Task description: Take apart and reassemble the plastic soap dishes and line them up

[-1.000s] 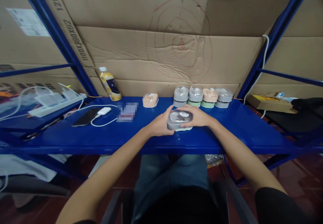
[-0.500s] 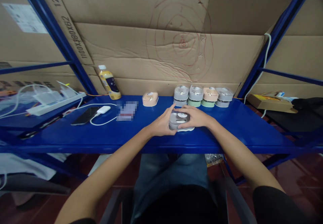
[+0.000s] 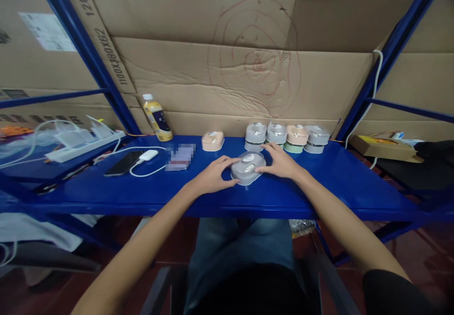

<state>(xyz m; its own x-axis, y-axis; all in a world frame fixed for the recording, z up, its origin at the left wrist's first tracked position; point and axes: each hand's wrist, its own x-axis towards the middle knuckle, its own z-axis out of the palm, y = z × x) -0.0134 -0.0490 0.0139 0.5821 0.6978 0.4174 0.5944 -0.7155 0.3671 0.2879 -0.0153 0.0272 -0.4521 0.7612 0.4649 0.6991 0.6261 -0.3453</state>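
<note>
At the blue table [image 3: 354, 178]: adjusting the grey box [image 3: 245, 173] seems the step in hand; the next move calls for light, even fingertips
Table: smooth, glossy
Left hand [image 3: 212, 177]: thumb and fingers parted in a C at the box's left end
Right hand [image 3: 282, 162]: likewise parted, thumb at the lid [image 3: 244, 164]
Grey box: rounded oval, on the table, between the hands
Lid: shiny, plastic-looking

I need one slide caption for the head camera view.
Left hand and right hand around a gray box on a blue table, more boxes behind.
</note>
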